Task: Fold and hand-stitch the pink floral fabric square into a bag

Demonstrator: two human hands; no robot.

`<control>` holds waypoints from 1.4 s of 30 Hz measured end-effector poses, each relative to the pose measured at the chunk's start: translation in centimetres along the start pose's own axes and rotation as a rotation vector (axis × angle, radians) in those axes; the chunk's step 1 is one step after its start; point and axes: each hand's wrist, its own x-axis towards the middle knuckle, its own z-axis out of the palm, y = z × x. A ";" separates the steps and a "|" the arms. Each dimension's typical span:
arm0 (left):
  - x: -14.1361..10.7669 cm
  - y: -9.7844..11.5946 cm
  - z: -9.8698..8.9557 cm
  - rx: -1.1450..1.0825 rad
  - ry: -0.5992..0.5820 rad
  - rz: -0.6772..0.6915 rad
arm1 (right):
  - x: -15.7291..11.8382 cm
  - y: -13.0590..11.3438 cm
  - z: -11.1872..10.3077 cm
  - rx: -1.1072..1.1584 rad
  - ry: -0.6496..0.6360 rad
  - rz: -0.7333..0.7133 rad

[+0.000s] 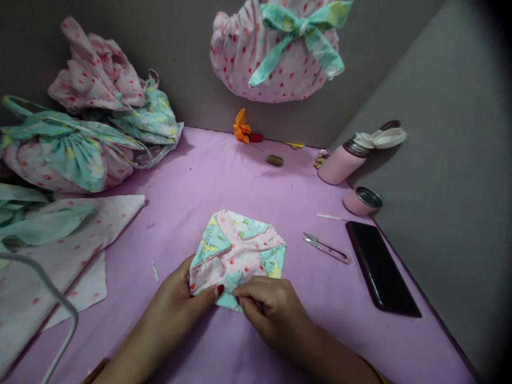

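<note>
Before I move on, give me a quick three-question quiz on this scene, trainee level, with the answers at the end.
1. True or false: the lid of the pink bottle is open.
2. Which lies between the patchwork piece and the phone?
A) the pink cup
B) the small snips
C) the pink bottle
3. Fill in: the patchwork piece's left edge is held by the ____ hand.

Key: 1 true; 2 B; 3 left.

Room past our grip
We've got a lane beyond it; snips [328,250] and phone [382,269] crowd right, loose fabric [80,234] left.
</note>
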 end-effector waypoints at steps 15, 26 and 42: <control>-0.3 0.1 -0.2 0.134 -0.013 -0.009 | 0.6 -0.5 0.1 -0.322 -0.178 -0.038; -0.1 -0.3 -0.2 -0.030 -0.021 0.050 | 0.6 -0.5 0.0 -0.040 -0.059 0.090; -0.1 0.5 0.0 -0.305 -0.153 -0.072 | 0.9 -0.3 -0.7 0.196 -0.061 0.113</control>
